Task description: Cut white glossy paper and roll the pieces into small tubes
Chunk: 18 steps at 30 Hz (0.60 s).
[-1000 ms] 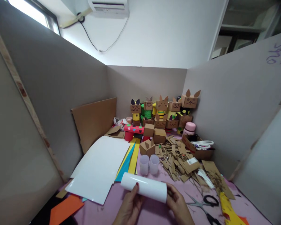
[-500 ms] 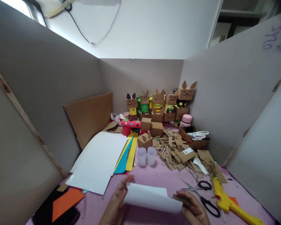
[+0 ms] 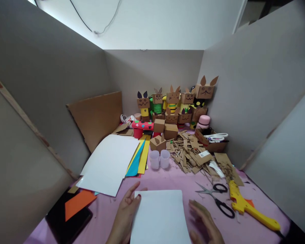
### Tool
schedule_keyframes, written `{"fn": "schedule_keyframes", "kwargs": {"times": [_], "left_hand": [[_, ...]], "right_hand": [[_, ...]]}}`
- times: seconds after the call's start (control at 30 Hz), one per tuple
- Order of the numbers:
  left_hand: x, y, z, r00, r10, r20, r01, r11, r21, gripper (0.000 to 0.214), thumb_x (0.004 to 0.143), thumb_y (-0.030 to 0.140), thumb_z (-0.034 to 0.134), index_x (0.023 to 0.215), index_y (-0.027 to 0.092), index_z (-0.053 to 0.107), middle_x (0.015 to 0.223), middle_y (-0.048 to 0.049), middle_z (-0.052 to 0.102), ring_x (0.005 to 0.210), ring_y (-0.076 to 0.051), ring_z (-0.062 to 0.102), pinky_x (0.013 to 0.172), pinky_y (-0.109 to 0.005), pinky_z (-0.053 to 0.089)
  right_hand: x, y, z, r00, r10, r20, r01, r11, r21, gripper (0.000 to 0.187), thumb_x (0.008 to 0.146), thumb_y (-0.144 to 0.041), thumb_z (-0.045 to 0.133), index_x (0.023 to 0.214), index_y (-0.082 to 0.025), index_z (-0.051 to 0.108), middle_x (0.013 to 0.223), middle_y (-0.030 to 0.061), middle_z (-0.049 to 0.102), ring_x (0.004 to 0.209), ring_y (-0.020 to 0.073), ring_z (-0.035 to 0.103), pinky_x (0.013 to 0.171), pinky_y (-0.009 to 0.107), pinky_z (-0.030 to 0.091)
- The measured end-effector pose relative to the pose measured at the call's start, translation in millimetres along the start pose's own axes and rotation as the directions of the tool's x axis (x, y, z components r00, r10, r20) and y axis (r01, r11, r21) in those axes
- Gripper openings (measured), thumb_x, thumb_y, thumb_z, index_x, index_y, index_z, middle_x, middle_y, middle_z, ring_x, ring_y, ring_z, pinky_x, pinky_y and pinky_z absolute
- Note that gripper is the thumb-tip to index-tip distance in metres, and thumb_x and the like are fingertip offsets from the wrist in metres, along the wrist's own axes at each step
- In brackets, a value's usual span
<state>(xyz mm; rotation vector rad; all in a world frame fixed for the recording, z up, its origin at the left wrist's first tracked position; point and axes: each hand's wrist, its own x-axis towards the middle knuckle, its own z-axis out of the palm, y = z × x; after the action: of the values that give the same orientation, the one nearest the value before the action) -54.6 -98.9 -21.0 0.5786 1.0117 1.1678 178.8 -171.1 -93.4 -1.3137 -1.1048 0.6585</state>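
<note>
One sheet (image 3: 159, 217) touched the left hand (image 3: 127, 208) — whether clamped, unclear — and the right hand (image 3: 205, 222) was beside it, fingers apart.

Illum.: diffuse, mod. bright; max. on upper wall (image 3: 152, 23). L partition (image 3: 53, 78) in shade; soft shadow on back partition (image 3: 152, 66). Paper sheet (image 3: 159, 218), worktop (image 3: 167, 179) front edge: bright, low detail. R hand (image 3: 208, 222): slight blur. Items at worktop far edge: soft. Wide-angle stretch at sides; top R corner: dk. vignette.
</note>
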Motion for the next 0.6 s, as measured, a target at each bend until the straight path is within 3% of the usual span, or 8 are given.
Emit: {"fn": "schedule_keyframes", "kwargs": {"times": [0.1,0.23,0.3,0.37,0.47,0.53,0.57,0.6], "left_hand": [[-0.2,3.6,5.3,1.000,0.001,0.018,-0.002,1.000,0.031,0.070,0.068,0.033,0.081,0.128,0.023,0.046,0.108,-0.0096,0.074,0.078,-0.021,0.073,0.063,-0.028,0.054],[6.6,8.1,10.0,0.991,0.022,0.129,-0.046,0.982,0.183,0.071,0.072,0.042,0.076,0.132,0.021,0.043,0.114,-0.0140,0.072,0.089,-0.025,0.072,0.071,-0.032,0.055],[8.2,12.1,8.6,0.977,0.150,0.151,-0.192,0.925,0.328,0.068,0.077,0.046,0.069,0.134,0.019,0.043,0.129,-0.0174,0.063,0.113,-0.029,0.062,0.088,-0.037,0.051],[5.1,16.1,4.5,0.921,0.361,0.148,-0.382,0.755,0.533,0.061,0.083,0.047,0.061,0.135,0.020,0.044,0.143,-0.0162,0.050,0.133,-0.029,0.044,0.105,-0.042,0.039],[-7.4,16.6,0.0,0.690,0.613,0.386,-0.614,0.212,0.761,0.049,0.091,0.041,0.051,0.137,0.028,0.043,0.147,-0.0094,0.046,0.139,-0.025,0.035,0.113,-0.047,0.025],[-16.4,10.3,3.0,0.389,0.591,0.706,-0.756,-0.233,0.611,0.052,0.092,0.043,0.049,0.140,0.025,0.041,0.144,-0.0096,0.052,0.139,-0.022,0.036,0.118,-0.041,0.013],[-19.6,5.2,6.3,0.229,0.506,0.832,-0.783,-0.411,0.466,0.047,0.095,0.041,0.042,0.139,0.023,0.044,0.138,-0.0083,0.058,0.137,-0.018,0.039,0.118,-0.035,0.009],[-21.7,-0.9,10.1,0.120,0.385,0.915,-0.773,-0.542,0.329,0.041,0.099,0.034,0.033,0.136,0.024,0.048,0.131,-0.0057,0.064,0.133,-0.016,0.044,0.118,-0.033,0.005]], "right_hand": [[6.0,-4.1,10.6,0.982,0.189,-0.005,-0.185,0.966,0.178,0.061,0.069,-0.053,0.074,0.120,-0.022,0.061,0.118,0.0144,0.068,0.095,0.0260,0.067,0.070,0.030,0.055],[18.7,-24.7,21.0,0.904,0.368,0.216,-0.426,0.807,0.409,0.046,0.068,-0.053,0.075,0.095,-0.016,0.069,0.073,0.0071,0.075,0.067,0.0236,0.070,0.060,0.032,0.054],[23.4,-32.4,21.2,0.885,0.422,0.195,-0.463,0.762,0.453,0.040,0.066,-0.050,0.077,0.083,-0.015,0.069,0.063,0.0048,0.073,0.063,0.0242,0.069,0.058,0.032,0.054],[25.9,-33.9,18.9,0.883,0.458,0.103,-0.443,0.742,0.503,0.039,0.063,-0.047,0.081,0.081,-0.016,0.068,0.062,0.0032,0.073,0.058,0.0221,0.068,0.055,0.030,0.053],[25.8,-26.7,14.8,0.882,0.470,-0.021,-0.387,0.751,0.535,0.038,0.061,-0.044,0.084,0.079,-0.018,0.064,0.061,-0.0002,0.070,0.049,0.0159,0.061,0.049,0.025,0.049],[23.8,-20.9,14.0,0.889,0.454,-0.062,-0.358,0.773,0.524,0.036,0.061,-0.043,0.083,0.077,-0.019,0.062,0.059,-0.0018,0.069,0.048,0.0147,0.059,0.048,0.024,0.047],[22.5,-19.0,14.4,0.891,0.448,-0.070,-0.352,0.781,0.516,0.036,0.061,-0.042,0.083,0.076,-0.019,0.061,0.059,-0.0017,0.069,0.050,0.0153,0.059,0.049,0.024,0.048],[20.9,-17.8,15.1,0.892,0.446,-0.073,-0.351,0.786,0.509,0.035,0.062,-0.043,0.082,0.076,-0.019,0.060,0.060,-0.0009,0.069,0.052,0.0165,0.061,0.050,0.025,0.049]]}}
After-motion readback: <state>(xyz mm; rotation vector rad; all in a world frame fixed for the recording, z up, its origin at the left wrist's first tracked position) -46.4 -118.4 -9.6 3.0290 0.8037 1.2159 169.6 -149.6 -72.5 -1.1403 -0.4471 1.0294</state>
